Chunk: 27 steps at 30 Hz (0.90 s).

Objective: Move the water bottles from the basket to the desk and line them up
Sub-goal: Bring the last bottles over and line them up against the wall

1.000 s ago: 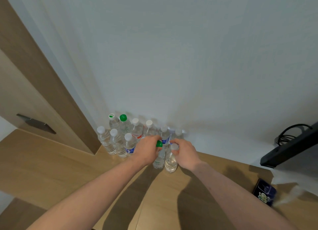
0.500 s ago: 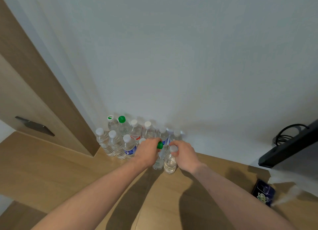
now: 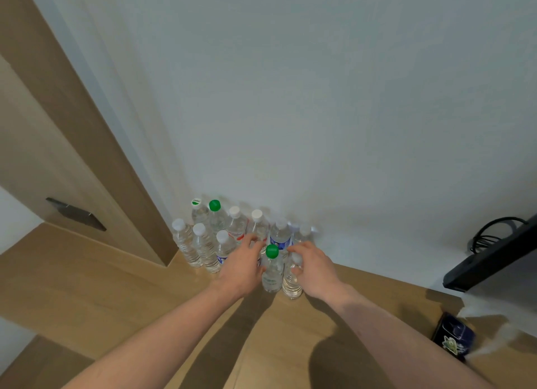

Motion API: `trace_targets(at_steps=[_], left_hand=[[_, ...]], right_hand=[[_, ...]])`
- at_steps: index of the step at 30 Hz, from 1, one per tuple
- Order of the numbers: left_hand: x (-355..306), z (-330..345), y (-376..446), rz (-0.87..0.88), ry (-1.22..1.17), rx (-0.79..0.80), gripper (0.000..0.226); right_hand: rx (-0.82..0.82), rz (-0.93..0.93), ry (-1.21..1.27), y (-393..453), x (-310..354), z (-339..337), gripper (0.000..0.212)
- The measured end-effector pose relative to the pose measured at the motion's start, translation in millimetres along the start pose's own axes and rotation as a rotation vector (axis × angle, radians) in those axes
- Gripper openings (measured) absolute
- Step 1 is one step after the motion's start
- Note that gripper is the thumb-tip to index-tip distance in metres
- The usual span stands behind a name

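On the light wooden counter (image 3: 122,295), clear plastic water bottles (image 3: 203,246) stand clustered against the white wall (image 3: 319,98). The left hand (image 3: 242,268) curls its fingers round a green-capped clear bottle (image 3: 272,269); the right hand (image 3: 315,268) grips a white-capped clear bottle (image 3: 291,281) just beside it. A dark blue box (image 3: 452,337) lies well right, below a black monitor edge (image 3: 491,257).

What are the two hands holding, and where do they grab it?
The left hand touches the green-capped bottle at its upper side. The right hand holds the white-capped bottle near its neck, fingers curled round it.
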State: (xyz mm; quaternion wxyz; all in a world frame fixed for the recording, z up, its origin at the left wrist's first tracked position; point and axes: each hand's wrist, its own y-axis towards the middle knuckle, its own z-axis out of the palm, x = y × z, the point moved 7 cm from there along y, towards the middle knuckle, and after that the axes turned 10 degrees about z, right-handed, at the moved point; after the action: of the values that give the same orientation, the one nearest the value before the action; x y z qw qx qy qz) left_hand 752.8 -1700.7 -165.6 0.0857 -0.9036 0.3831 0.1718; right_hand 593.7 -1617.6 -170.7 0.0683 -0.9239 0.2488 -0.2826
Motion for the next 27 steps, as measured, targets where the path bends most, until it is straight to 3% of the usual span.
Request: trace_targets(at_steps=[10, 13, 16, 20, 27], left_hand=[[2.2, -5.4, -19.0, 0.006, -0.015, -0.009, 0.071], [29.8, -27.6, -23.3, -0.034, 0.108, -0.028, 0.077], [61.8, -32.3, -26.1, -0.057, 0.285, 0.129, 0.094], [82.5, -12.0, -24.5, -0.061, 0.311, 0.326, 0.108], [82.2, -28.4, -26.3, -0.011, 0.264, 0.308, 0.103]], right_hand=[[-0.016, -0.102, -0.160, -16.8, 34.1, 14.0, 0.069], [0.006, -0.094, -0.239, -18.2, 43.1, 21.9, 0.077], [0.006, -0.062, -0.309, -19.3, 49.6, 28.9, 0.093], [0.003, -0.007, -0.346, -24.1, 53.9, 28.6, 0.096], [0.006, 0.112, -0.279, -33.8, 67.2, 31.1, 0.096]])
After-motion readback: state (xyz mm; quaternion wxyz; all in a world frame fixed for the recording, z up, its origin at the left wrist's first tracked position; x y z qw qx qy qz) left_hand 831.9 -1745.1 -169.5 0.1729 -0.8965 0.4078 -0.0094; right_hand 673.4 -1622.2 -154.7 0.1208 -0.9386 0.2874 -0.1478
